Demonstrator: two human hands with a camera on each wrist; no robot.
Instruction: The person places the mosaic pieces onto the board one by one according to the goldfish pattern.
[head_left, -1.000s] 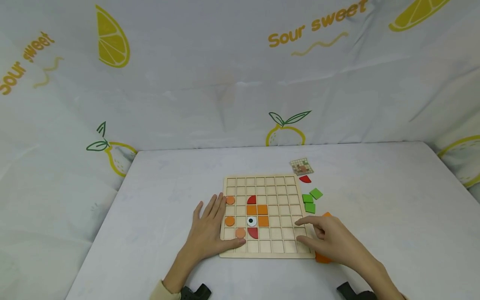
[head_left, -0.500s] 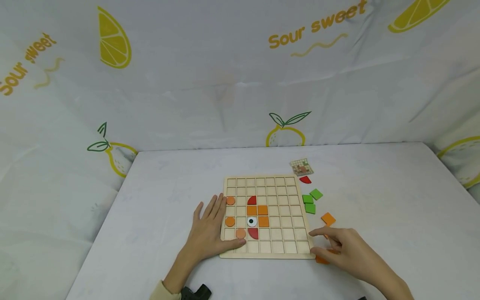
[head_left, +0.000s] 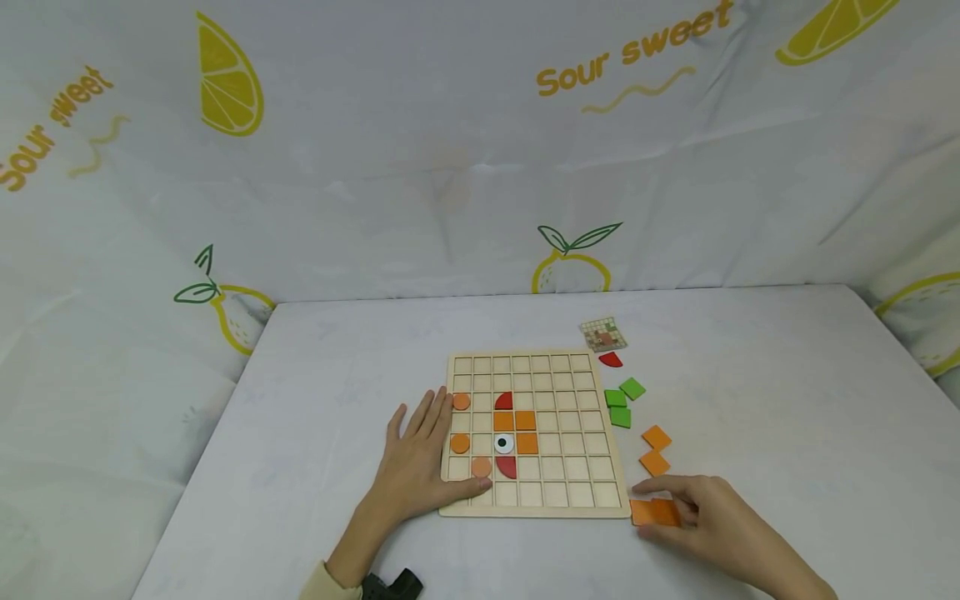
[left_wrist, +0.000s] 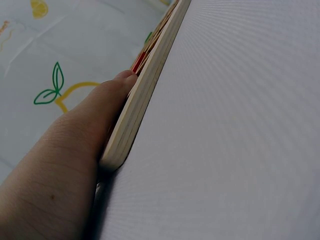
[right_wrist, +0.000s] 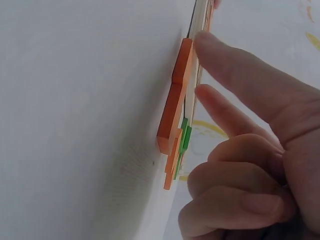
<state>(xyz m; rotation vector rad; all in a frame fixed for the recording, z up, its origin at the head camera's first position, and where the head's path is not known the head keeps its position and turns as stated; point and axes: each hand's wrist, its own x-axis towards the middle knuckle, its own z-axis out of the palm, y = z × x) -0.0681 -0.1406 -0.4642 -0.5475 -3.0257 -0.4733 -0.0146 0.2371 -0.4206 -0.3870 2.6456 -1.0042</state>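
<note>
A wooden grid board (head_left: 566, 493) lies flat on the white table. My left hand (head_left: 408, 471) rests along its left side, fingers straight and thumb lying over the lower left corner. Set in the grid are orange squares (head_left: 527, 443), red quarter circles (head_left: 507, 467), orange discs (head_left: 460, 443) and a white disc with a black eye (head_left: 504, 443). My right hand (head_left: 716, 521) is at two orange square tiles (head_left: 642, 511) by the board's lower right corner. Its thumb and index finger are spread around them, apart from each other; the right wrist view shows the other fingers curled.
Two more orange tiles (head_left: 656, 450) lie right of the board. Beyond them are green tiles (head_left: 616, 397), a red quarter circle (head_left: 611, 359) and a small pattern card (head_left: 603, 333). A lemon-print cloth (head_left: 420, 167) hangs behind the table.
My right hand has moved from over the board's right part down and right to the orange tiles, uncovering two others. My left hand has stayed put.
</note>
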